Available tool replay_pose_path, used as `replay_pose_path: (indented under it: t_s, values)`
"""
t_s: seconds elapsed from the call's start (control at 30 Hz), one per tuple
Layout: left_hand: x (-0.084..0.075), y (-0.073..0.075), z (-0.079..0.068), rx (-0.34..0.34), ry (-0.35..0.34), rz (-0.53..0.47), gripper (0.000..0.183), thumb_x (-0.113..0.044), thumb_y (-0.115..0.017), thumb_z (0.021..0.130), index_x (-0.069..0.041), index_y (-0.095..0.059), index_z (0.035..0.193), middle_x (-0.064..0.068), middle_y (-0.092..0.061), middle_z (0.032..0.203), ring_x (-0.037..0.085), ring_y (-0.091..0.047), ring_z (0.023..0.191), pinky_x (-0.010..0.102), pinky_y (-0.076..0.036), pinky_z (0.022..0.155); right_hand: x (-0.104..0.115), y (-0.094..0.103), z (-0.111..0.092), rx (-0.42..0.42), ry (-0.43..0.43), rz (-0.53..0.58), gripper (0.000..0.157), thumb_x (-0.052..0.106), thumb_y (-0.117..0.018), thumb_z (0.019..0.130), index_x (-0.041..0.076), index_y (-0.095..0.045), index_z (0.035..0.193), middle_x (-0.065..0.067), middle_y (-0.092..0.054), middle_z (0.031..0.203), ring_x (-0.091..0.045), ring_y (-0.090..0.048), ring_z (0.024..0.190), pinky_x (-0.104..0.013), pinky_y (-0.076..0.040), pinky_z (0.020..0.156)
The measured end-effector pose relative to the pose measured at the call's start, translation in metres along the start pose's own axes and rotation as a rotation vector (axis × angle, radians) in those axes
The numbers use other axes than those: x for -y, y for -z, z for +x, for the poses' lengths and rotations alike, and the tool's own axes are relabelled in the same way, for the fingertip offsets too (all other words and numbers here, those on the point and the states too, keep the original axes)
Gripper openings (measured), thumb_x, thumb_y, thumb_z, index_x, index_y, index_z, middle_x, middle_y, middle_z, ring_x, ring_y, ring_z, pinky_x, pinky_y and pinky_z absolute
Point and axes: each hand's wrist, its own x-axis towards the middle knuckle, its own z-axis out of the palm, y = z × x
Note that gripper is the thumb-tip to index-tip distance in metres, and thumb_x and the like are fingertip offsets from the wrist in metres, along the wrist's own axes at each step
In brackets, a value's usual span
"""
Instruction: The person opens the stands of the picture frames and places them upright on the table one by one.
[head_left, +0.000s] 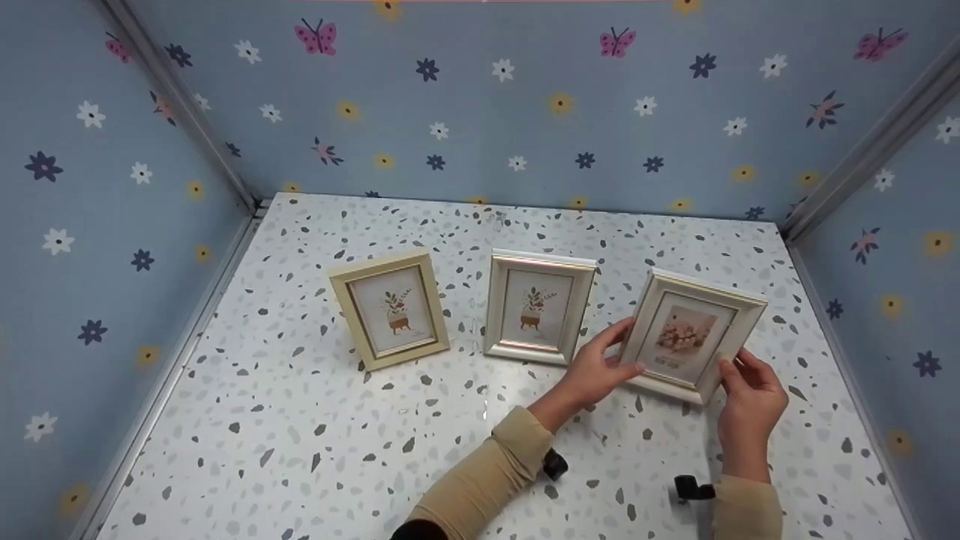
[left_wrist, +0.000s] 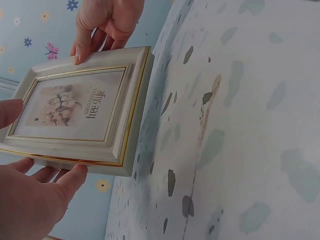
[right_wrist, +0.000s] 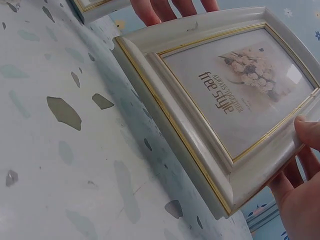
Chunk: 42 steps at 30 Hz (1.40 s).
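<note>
A white picture frame with gold trim (head_left: pixel 694 290) is held by its two sides at the right of the table, leaning back. Behind its glass shows a flower print (right_wrist: pixel 252 75) with "free style" lettering. My left hand (head_left: pixel 595 373) grips the left side, thumb on the front and fingers along the edge. On the opposite side my right hand (head_left: pixel 752 409) pinches the edge, its thumb on the front border and its fingers behind. The lower edge is close over the speckled table in both wrist views.
Left of the held one, a second white picture frame (head_left: pixel 541 260) stands upright with a plant print. A cream-gold picture frame (head_left: pixel 380 270) stands farther left, turned slightly. The speckled table (head_left: pixel 300 450) is bounded by blue flowered walls (head_left: pixel 480 97) at the back and sides.
</note>
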Motion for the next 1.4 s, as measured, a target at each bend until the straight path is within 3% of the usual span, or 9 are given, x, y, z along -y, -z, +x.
replay_pose_path:
  t_s: [0.4, 0.7, 1.1, 1.4]
  values:
    - [0.007, -0.003, 0.008, -0.025, 0.019, -0.027, 0.069, -0.006, -0.073, 0.09, -0.02, -0.043, 0.15, -0.004, -0.047, 0.145, 0.008, -0.043, 0.133, 0.029, -0.04, 0.107, -0.005, 0.0, 0.006, 0.004, 0.016, 0.006, 0.03, -0.008, -0.082, 0.076, -0.004, -0.072, 0.105, -0.009, -0.069, 0.095, -0.018, -0.066, 0.094, -0.023, -0.057, 0.07]
    - [0.011, -0.007, 0.011, -0.02, 0.022, -0.005, 0.068, -0.003, -0.072, 0.09, -0.017, -0.042, 0.15, -0.002, -0.046, 0.147, 0.01, -0.041, 0.135, 0.027, -0.04, 0.107, -0.007, 0.006, 0.007, -0.014, -0.025, -0.015, 0.031, -0.006, -0.082, 0.076, -0.001, -0.072, 0.105, -0.007, -0.069, 0.097, -0.017, -0.065, 0.096, -0.022, -0.057, 0.071]
    - [0.012, -0.004, 0.013, -0.05, 0.039, -0.018, 0.066, -0.002, -0.072, 0.09, -0.018, -0.046, 0.148, 0.0, -0.046, 0.147, 0.013, -0.041, 0.136, 0.027, -0.041, 0.105, -0.008, 0.003, 0.007, 0.025, -0.065, -0.075, 0.04, -0.002, -0.08, 0.081, 0.001, -0.068, 0.12, -0.004, -0.068, 0.108, -0.016, -0.063, 0.105, -0.02, -0.055, 0.075]
    - [0.012, -0.003, 0.012, -0.07, 0.053, 0.016, 0.065, -0.005, -0.074, 0.09, -0.024, -0.048, 0.146, -0.001, -0.045, 0.147, 0.015, -0.042, 0.136, 0.028, -0.042, 0.105, -0.003, 0.006, 0.005, 0.015, -0.063, -0.099, 0.041, -0.001, -0.08, 0.082, 0.002, -0.069, 0.121, -0.002, -0.069, 0.109, -0.017, -0.061, 0.109, -0.018, -0.054, 0.08]
